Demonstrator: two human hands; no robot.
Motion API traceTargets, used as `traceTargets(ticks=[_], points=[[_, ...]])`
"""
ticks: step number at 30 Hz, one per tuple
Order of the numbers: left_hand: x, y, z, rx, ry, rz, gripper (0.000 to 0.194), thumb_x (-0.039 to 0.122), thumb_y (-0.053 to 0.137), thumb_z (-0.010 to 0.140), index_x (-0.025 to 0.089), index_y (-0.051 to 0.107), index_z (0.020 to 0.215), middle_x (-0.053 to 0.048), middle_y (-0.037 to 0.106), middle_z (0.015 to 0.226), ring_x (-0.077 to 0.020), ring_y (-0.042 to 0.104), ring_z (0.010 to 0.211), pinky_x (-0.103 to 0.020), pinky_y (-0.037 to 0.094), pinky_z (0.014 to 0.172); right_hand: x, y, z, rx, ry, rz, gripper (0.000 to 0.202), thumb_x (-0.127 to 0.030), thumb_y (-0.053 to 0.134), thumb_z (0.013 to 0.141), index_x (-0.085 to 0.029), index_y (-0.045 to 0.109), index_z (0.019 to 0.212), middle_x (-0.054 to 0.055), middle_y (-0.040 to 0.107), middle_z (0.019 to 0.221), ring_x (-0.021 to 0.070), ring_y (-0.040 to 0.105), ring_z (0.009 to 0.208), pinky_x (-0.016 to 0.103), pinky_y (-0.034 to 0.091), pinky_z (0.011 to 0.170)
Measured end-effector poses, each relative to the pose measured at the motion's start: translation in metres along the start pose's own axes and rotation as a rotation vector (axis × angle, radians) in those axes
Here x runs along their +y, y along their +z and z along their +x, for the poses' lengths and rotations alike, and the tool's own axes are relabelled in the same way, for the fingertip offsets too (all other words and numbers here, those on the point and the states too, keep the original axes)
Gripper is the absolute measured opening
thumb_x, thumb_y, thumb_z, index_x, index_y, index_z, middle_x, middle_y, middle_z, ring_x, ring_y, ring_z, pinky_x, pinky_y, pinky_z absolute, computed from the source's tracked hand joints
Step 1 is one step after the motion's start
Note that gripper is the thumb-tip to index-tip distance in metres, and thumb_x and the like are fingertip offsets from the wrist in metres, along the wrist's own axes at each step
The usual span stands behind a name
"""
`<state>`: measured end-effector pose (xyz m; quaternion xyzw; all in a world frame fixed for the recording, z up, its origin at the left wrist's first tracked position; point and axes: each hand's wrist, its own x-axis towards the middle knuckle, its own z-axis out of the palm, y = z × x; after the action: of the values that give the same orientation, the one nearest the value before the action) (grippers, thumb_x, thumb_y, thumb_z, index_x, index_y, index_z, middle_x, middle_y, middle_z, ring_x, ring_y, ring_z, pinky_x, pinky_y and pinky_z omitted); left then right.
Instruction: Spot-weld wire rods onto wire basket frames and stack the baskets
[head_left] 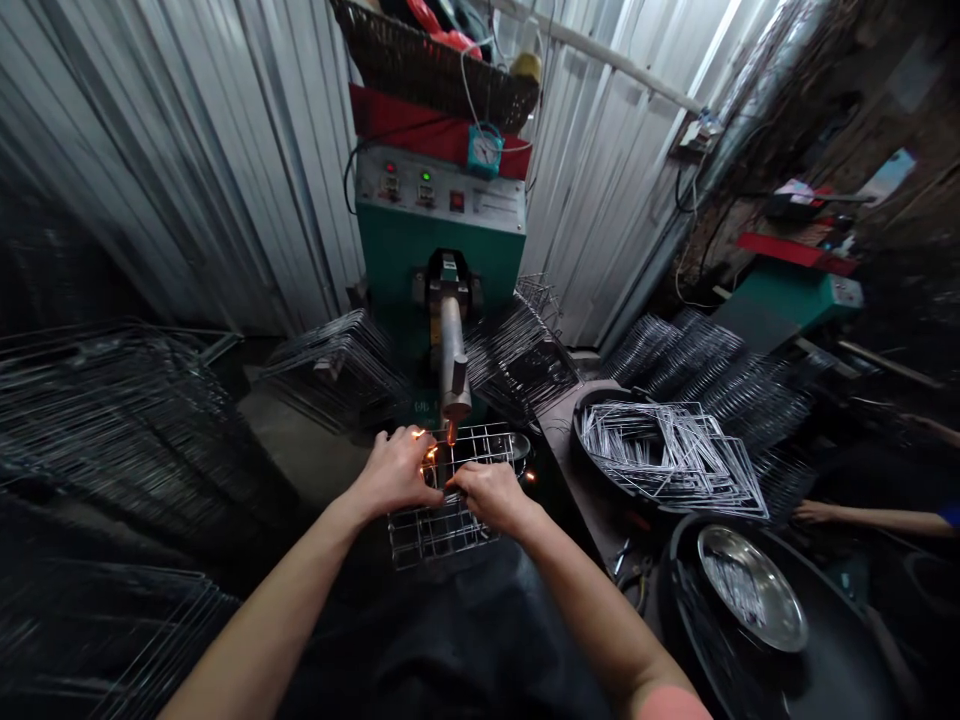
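Note:
A wire rack [442, 535] of crossed metal rods lies under the copper tip [451, 432] of a green spot welder [397, 240]. Orange sparks fly at the tip, close to my fingers. My left hand [401, 470] grips the rack's left side, thumb pointing inward. On the right, my right hand [491, 492] pinches at the rack's middle with curled fingers; any small piece between them is too hidden to make out. Above the tip runs the welder's grey electrode arm [452, 345].
Wire frames are stacked at left [97, 410] and on both sides of the welder. A black pan [581, 445] holds bent wire frames [667, 450]. Nearer stands a large dark basin [679, 610] with a steel bowl [787, 620] of short rods. Another person's hand [817, 512] shows at far right.

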<state>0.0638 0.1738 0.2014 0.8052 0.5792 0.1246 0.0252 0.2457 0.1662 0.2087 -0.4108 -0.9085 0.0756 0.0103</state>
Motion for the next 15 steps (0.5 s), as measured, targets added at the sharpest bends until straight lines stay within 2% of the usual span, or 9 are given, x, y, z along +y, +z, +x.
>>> traceTargets(ticks=[5, 9, 12, 15], points=[[-0.003, 0.001, 0.009, 0.023, -0.026, 0.053, 0.061, 0.047, 0.065, 0.055, 0.017, 0.055, 0.107, -0.012, 0.055, 0.105, -0.0291, 0.049, 0.101, -0.042, 0.036, 0.087, -0.003, 0.002, 0.005, 0.027, 0.052, -0.085, 0.029, -0.02, 0.043, 0.088, -0.023, 0.06, 0.111, 0.005, 0.065, 0.104, 0.0175, 0.062, 0.088, 0.026, 0.044, 0.068], [-0.008, -0.001, 0.025, -0.018, -0.082, 0.063, 0.063, 0.049, 0.064, 0.056, 0.015, 0.055, 0.109, -0.013, 0.056, 0.104, -0.0303, 0.05, 0.101, -0.043, 0.037, 0.084, 0.002, 0.005, 0.02, 0.078, 0.102, -0.087, 0.03, -0.019, 0.04, 0.09, -0.024, 0.06, 0.112, 0.005, 0.064, 0.107, 0.0171, 0.063, 0.089, 0.026, 0.045, 0.07], [-0.011, -0.001, 0.03, -0.028, -0.102, 0.043, 0.062, 0.051, 0.064, 0.057, 0.016, 0.056, 0.107, -0.012, 0.057, 0.102, -0.0294, 0.052, 0.098, -0.041, 0.038, 0.082, 0.006, 0.009, 0.019, 0.126, 0.127, -0.039, 0.032, -0.02, 0.04, 0.091, -0.027, 0.057, 0.117, 0.003, 0.061, 0.115, 0.0155, 0.061, 0.094, 0.024, 0.046, 0.073], [-0.015, 0.002, 0.031, -0.003, -0.073, 0.05, 0.068, 0.055, 0.065, 0.055, 0.017, 0.055, 0.11, -0.012, 0.056, 0.106, -0.0297, 0.052, 0.101, -0.041, 0.038, 0.084, 0.011, 0.013, 0.01, 0.172, 0.223, -0.014, 0.036, -0.02, 0.042, 0.09, -0.03, 0.052, 0.123, 0.003, 0.054, 0.126, 0.0145, 0.06, 0.097, 0.023, 0.046, 0.073]])
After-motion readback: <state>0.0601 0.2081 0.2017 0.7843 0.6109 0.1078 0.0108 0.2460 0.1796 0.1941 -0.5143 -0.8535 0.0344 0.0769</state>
